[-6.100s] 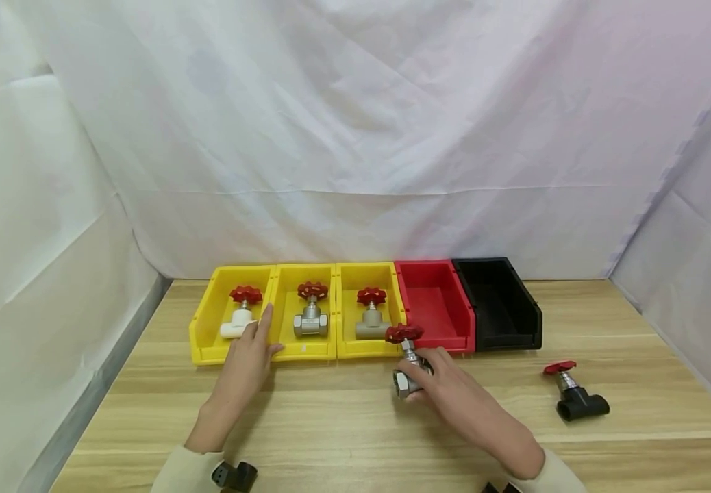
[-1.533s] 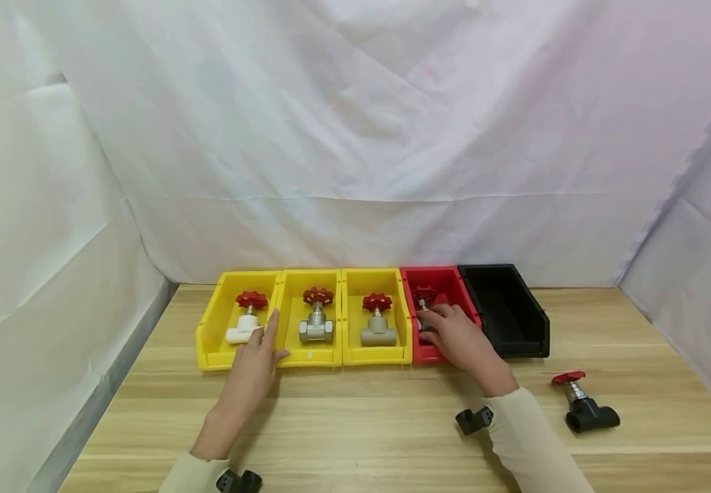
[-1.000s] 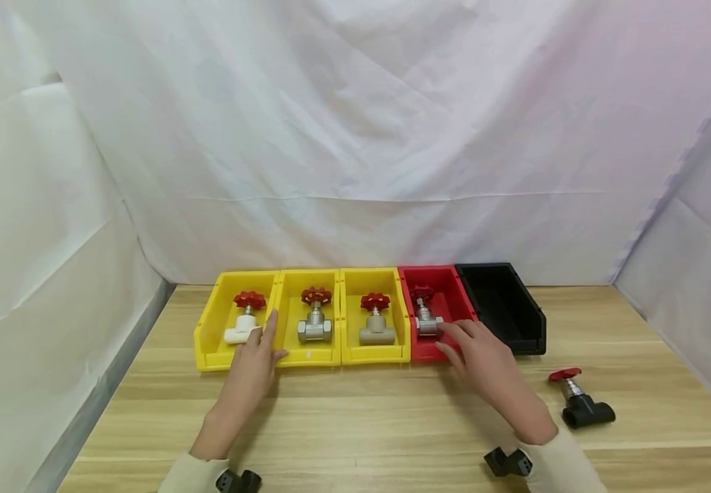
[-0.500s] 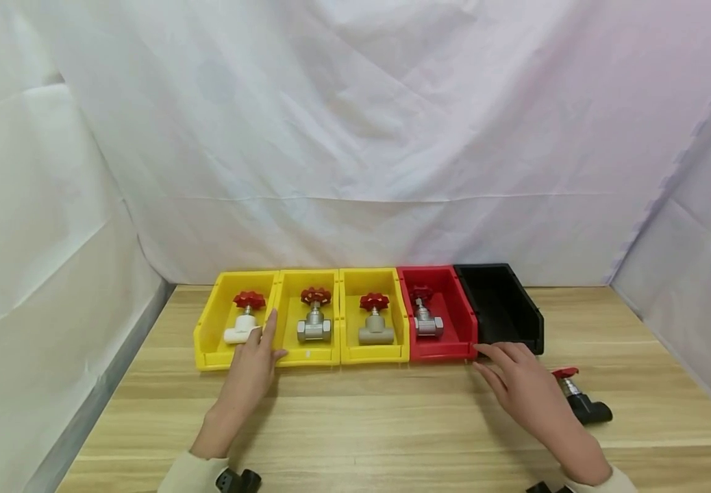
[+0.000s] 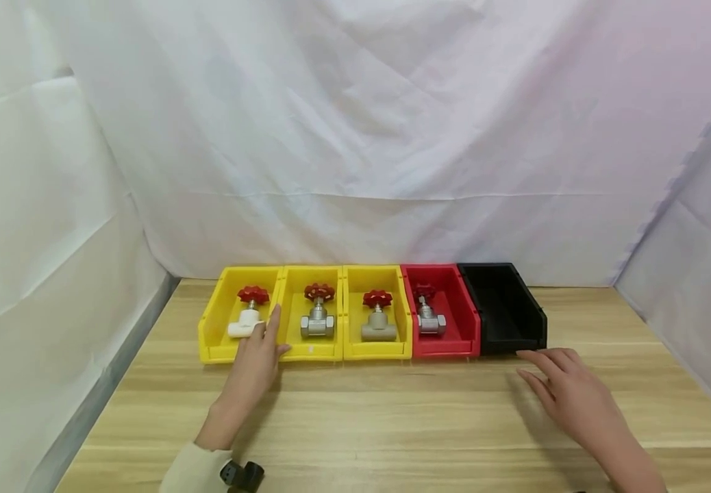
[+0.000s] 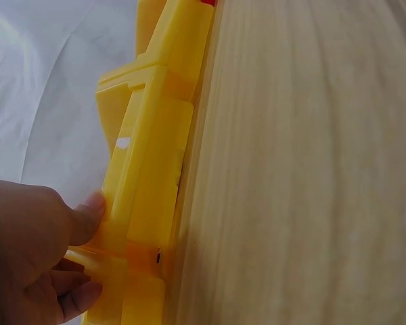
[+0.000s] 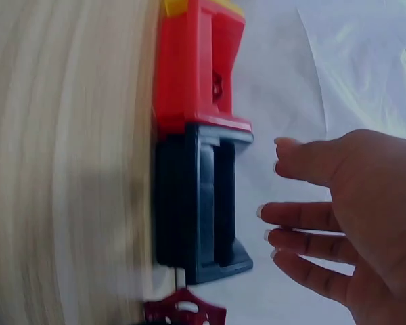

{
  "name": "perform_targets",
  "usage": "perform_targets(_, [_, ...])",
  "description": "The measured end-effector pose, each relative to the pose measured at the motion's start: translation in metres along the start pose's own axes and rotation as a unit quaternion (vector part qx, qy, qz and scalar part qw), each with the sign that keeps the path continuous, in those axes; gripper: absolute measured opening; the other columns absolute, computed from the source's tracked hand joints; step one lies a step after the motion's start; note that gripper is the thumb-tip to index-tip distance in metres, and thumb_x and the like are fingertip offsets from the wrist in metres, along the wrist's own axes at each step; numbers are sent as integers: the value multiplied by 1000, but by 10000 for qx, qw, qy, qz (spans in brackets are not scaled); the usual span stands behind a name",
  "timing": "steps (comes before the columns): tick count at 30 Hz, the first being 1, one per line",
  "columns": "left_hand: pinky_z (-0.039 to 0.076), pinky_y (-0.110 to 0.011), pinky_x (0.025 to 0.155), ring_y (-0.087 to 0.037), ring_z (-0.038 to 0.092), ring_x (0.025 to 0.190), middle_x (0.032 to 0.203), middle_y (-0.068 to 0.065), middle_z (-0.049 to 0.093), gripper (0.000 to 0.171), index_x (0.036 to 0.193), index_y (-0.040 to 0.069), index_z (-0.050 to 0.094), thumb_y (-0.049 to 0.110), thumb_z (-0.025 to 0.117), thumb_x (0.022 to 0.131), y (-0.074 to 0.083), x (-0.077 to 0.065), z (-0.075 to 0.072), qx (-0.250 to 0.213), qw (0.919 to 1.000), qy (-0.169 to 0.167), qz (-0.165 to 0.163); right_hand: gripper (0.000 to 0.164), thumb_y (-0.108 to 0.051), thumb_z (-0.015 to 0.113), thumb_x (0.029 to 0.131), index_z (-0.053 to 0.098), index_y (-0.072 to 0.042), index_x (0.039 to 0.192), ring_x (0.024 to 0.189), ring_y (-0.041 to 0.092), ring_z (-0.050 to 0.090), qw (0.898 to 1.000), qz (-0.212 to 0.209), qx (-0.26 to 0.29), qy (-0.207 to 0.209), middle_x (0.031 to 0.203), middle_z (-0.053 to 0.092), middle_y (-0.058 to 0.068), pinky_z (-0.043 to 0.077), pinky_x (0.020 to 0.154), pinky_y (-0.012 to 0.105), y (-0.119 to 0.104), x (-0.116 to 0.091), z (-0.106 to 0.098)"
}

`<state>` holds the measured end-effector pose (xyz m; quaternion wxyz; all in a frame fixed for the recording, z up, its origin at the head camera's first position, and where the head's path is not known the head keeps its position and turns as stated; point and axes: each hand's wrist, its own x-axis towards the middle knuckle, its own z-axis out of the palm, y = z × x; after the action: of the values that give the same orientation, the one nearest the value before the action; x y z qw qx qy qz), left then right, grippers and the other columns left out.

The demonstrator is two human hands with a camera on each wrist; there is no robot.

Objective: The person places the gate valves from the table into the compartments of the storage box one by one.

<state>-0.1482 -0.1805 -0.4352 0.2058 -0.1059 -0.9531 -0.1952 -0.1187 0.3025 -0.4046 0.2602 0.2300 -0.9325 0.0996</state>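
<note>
My left hand [image 5: 253, 366] grips the adjoining walls of the two leftmost yellow bins, thumb at the front rim of the second yellow bin [image 6: 145, 169]. Beside its fingers, a white gate valve [image 5: 246, 323] with a red handwheel lies in the first yellow bin [image 5: 210, 335]. My right hand [image 5: 580, 404] hovers over the table in front of the black bin [image 5: 503, 301], fingers spread and holding nothing. A red handwheel [image 7: 183, 310] shows below the black bin in the right wrist view; its black valve is hidden behind the right hand in the head view.
A steel valve [image 5: 317, 320] and a grey-beige valve [image 5: 378, 323] sit in the other yellow bins. Another steel valve [image 5: 429, 320] lies in the red bin [image 5: 457, 322]. The bins form one row before a white cloth [image 5: 362, 137] on a wooden table [image 5: 355, 424].
My right hand set the steel valve in the red bin, let go, and moved right, past the black bin's front, covering the black valve. My left hand has stayed at the yellow bins.
</note>
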Motion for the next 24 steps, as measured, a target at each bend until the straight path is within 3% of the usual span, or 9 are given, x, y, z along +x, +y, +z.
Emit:
perform_targets(8, [49, -52, 68, -38, 54, 67, 96, -26, 56, 73, 146, -2, 30, 11, 70, 87, 1, 2, 2, 3, 10000, 24, -25, 41, -11, 80, 74, 67, -12, 113, 90, 24, 55, 10000, 14, 53, -34, 99, 62, 3, 50, 60, 42, 24, -14, -6])
perform_targets(13, [50, -51, 68, -38, 54, 68, 98, -27, 56, 73, 147, -1, 30, 11, 70, 88, 2, 1, 2, 5, 10000, -28, -66, 46, -9, 82, 70, 69, -14, 113, 89, 19, 54, 9999, 55, 144, -79, 100, 60, 0, 47, 58, 27, 35, -27, -5])
perform_targets(17, [50, -51, 68, -38, 54, 68, 99, -27, 56, 72, 147, 0, 30, 12, 70, 88, 3, 1, 2, 38, 9999, -40, -97, 47, -12, 85, 66, 70, -17, 110, 91, 17, 53, 9992, 219, 319, -136, 102, 59, -4, 43, 65, 17, 41, -35, -4])
perform_targets(24, [50, -50, 67, -35, 52, 67, 98, -26, 56, 72, 148, 0, 29, 13, 69, 89, 2, 1, 1, 91, 9999, -29, -110, 45, -12, 85, 68, 69, -21, 109, 95, 15, 52, 9970, 476, 572, -205, 105, 59, -6, 36, 78, 11, 46, -43, -2])
